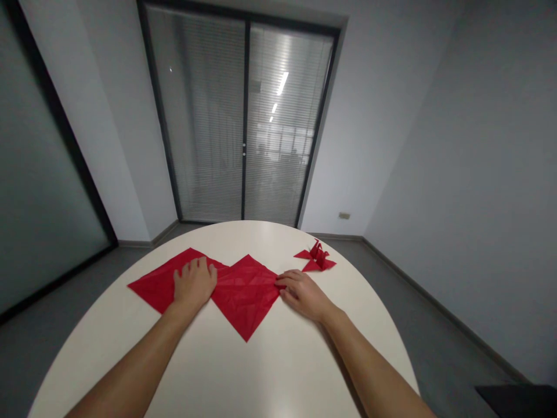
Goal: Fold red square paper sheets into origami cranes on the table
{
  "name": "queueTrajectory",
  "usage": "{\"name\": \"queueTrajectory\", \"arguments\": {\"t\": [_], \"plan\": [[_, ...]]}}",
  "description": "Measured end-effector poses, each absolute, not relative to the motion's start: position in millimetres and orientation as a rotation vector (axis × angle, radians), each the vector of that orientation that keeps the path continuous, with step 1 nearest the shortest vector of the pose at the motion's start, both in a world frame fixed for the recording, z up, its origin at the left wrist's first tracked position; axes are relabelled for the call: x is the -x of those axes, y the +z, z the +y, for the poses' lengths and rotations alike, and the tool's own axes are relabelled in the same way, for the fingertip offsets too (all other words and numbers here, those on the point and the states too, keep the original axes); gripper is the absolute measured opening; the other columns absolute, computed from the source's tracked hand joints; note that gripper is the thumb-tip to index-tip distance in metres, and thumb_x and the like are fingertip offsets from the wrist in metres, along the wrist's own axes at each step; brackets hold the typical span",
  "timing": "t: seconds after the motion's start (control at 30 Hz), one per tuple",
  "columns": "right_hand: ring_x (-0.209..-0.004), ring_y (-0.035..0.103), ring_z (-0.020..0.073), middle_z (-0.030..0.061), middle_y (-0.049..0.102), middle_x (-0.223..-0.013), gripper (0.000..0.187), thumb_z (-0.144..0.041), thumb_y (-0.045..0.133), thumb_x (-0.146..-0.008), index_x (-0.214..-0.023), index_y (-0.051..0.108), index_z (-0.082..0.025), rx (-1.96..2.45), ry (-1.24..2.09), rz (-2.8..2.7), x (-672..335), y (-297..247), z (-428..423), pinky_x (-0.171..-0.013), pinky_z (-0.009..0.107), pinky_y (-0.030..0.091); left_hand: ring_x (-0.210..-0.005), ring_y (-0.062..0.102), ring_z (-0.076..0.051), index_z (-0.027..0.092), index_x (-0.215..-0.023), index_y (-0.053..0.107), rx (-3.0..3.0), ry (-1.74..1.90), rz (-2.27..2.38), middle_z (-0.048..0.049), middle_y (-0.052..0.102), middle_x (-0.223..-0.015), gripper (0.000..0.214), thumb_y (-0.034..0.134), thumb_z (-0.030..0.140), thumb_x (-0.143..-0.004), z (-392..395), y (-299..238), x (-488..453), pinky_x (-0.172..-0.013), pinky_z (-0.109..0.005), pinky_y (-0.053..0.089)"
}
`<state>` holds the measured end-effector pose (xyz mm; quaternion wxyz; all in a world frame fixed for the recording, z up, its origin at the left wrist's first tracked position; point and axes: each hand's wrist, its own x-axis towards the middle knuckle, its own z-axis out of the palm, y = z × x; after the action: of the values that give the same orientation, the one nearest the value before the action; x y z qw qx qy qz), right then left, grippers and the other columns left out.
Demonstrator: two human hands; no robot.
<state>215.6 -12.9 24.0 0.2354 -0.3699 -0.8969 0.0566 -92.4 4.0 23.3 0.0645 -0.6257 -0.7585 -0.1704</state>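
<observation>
Two sheets of creased red paper lie side by side on the table. My left hand (195, 283) rests palm down on the left red sheet (159, 284), fingers a little spread, with its thumb side at the left corner of the right red sheet (246, 296). That right sheet lies flat like a diamond, one corner toward me, fold lines across it. At its right corner, my right hand (301, 290) has curled fingers closed on the paper's tip; the tip itself is hidden. Just beyond this hand stands a folded red origami piece (319, 258) with pointed flaps.
The round white table (226, 383) has a curved edge on the far side and both flanks. Behind it are a glass door with blinds (209, 128) and grey walls. A dark object (517, 400) shows at the lower right, off the table.
</observation>
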Motion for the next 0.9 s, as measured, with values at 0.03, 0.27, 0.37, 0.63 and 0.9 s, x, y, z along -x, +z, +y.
{"name": "queueTrajectory", "arguments": {"t": [0.03,0.27,0.37,0.63,0.9], "plan": [[-0.122,0.059,0.0266,0.0105,0.068,-0.129,0.033,-0.026,0.053,-0.098,-0.127,0.068,-0.020,1.007,0.158,-2.473,-209.6,25.8,-17.8,-0.106,0.045,0.045,-0.113,0.062,-0.039,0.007,-0.125,0.059,1.883,-0.510,-2.382,-0.0227,0.067,-0.122,0.048,0.031,0.035,-0.098,7.4,21.0,99.8,-0.096,-0.058,0.045],[-0.140,0.045,0.0336,0.0155,0.051,-0.150,0.053,-0.048,0.056,-0.096,-0.141,0.058,-0.018,0.936,0.429,-2.658,-182.9,30.6,-34.7,-0.116,0.050,0.035,-0.136,0.048,-0.041,0.007,-0.145,0.048,1.908,-0.559,-2.574,-0.0221,0.055,-0.144,0.066,0.022,0.048,-0.100,34.0,9.1,111.2,-0.105,-0.056,0.041],[-0.121,0.061,0.0274,0.0116,0.068,-0.131,0.037,-0.040,0.064,-0.092,-0.122,0.072,-0.020,0.901,0.476,-2.648,-195.2,38.4,-25.8,-0.105,0.038,0.046,-0.145,0.034,-0.042,0.008,-0.150,0.043,1.879,-0.534,-2.592,-0.0200,0.040,-0.157,0.071,0.023,0.053,-0.099,45.8,1.9,113.8,-0.113,-0.060,0.032],[-0.099,0.067,0.0231,0.0064,0.075,-0.106,0.022,-0.030,0.059,-0.094,-0.108,0.074,-0.021,1.097,0.309,-2.535,-209.6,48.8,-26.0,-0.092,0.035,0.050,-0.147,0.035,-0.033,0.007,-0.144,0.049,2.198,-0.696,-1.948,-0.0175,0.040,-0.157,0.056,0.029,0.037,-0.101,17.2,13.8,58.8,-0.120,-0.051,0.029],[-0.151,0.027,0.0299,0.0144,0.032,-0.162,0.063,-0.041,0.042,-0.101,-0.156,0.035,-0.011,1.221,0.423,-2.573,-195.3,18.7,-24.8,-0.124,0.049,0.022,-0.146,0.038,-0.027,0.005,-0.148,0.041,2.771,-0.485,-1.589,-0.0184,0.043,-0.156,0.054,0.032,0.018,-0.097,-17.6,-7.1,-12.1,-0.121,-0.047,0.031]]}}
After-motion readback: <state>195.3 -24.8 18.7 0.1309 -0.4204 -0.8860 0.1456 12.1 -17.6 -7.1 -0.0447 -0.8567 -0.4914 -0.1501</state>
